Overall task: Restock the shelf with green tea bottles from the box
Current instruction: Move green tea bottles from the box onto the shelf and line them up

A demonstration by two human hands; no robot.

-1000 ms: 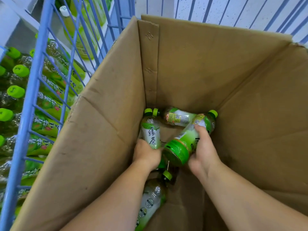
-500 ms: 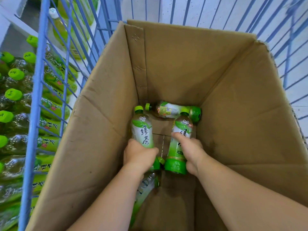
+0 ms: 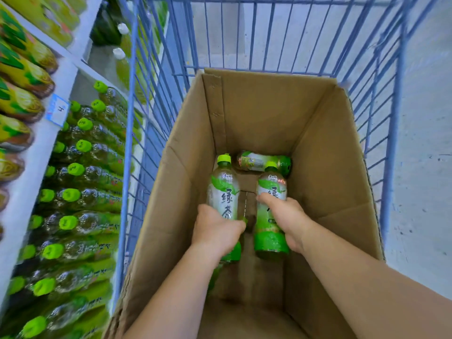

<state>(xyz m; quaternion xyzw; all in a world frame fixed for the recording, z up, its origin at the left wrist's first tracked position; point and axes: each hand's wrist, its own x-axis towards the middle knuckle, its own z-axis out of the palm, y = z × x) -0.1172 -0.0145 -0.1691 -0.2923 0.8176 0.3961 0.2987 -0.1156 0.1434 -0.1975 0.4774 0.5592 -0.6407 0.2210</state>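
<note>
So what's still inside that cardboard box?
In the cardboard box, each hand grips one green tea bottle: left hand, right hand. A third bottle lies on its side at the far wall. Something green shows under the left forearm, mostly hidden.

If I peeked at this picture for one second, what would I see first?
Two bare hands deep in a big cardboard box: the left hand grips one green tea bottle and the right hand grips another, caps pointing away. Another bottle lies on its side at the far end of the box. To the left, past the blue wire cage, rows of green-capped bottles fill the shelf.
</note>
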